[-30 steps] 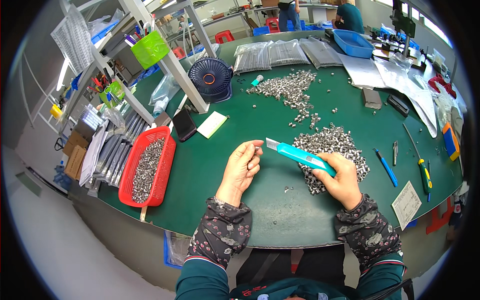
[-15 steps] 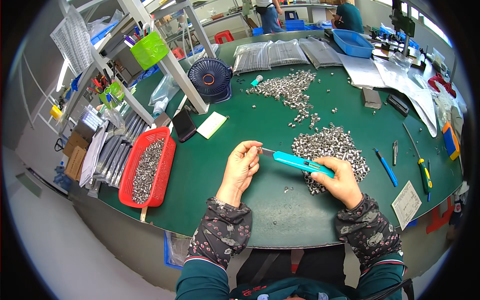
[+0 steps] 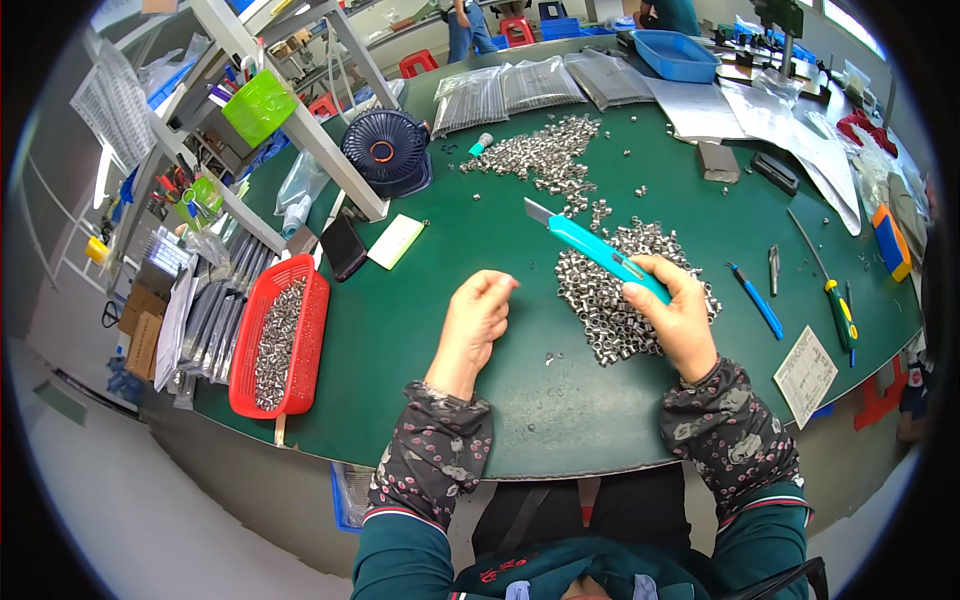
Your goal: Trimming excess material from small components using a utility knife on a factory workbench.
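A turquoise box cutter (image 3: 600, 250) lies in my right hand (image 3: 680, 315), its bare blade pointing up and to the left. Beneath that hand and the knife spreads a heap of small metal rings (image 3: 610, 325). My left hand (image 3: 473, 325) is above the green table left of the heap, thumb and fingers closed together; whatever is between them is hidden. Farther back is a second, looser pile of metal rings (image 3: 540, 155). To the left stands a red plastic basket (image 3: 308, 345) with many small metal pieces inside.
A black fan (image 3: 385, 152), a phone (image 3: 343, 247) and a yellow notepad (image 3: 395, 241) sit at the left. On the right lie a blue pen-like tool (image 3: 756, 302), a screwdriver (image 3: 838, 310) and a paper slip (image 3: 806, 376). Bagged rods (image 3: 540, 82) and a blue tray (image 3: 675, 57) are behind.
The knife blade has moved away from my left fingertips and swung upward in my right hand. The small metal ring seen at my left fingertips no longer shows. The view has shifted slightly.
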Tool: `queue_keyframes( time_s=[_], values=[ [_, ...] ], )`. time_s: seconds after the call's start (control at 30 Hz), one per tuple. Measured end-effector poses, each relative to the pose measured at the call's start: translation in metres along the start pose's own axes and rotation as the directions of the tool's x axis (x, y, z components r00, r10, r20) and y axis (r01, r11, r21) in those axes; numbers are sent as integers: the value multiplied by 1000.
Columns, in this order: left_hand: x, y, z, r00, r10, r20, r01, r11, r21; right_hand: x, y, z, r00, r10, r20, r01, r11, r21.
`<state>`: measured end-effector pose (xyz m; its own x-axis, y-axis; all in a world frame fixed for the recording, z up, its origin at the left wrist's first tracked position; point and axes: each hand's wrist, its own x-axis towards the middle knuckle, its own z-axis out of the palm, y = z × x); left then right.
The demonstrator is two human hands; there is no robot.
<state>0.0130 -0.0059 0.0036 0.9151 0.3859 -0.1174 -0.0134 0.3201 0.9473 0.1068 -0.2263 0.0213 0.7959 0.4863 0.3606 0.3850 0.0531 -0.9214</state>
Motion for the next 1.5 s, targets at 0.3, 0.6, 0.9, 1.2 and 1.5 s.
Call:
queue_keyframes(
  time_s=[0.3, 0.6, 0.9, 1.2, 1.5],
  values=[
    [18, -20, 39, 940, 311, 141, -268, 413, 870, 0, 1, 2, 1000, -16, -24, 16, 1000, 5],
    [6, -2, 30, 997, 77, 2, -69, 879, 472, 1, 1, 3, 999, -47, -14, 46, 999, -14],
    [-11, 1, -15, 986, 77, 148, -5, 902, -432, -4, 3, 7, 996, -26, 86, 33, 996, -78],
    [-7, -2, -26, 991, 103, 91, -56, 908, -414, -7, 2, 12, 977, -18, 214, 55, 984, -170],
    [-7, -1, -26, 992, 76, 98, -28, 906, -422, -6, 0, 12, 962, 13, 274, 55, 969, -240]
  ],
)
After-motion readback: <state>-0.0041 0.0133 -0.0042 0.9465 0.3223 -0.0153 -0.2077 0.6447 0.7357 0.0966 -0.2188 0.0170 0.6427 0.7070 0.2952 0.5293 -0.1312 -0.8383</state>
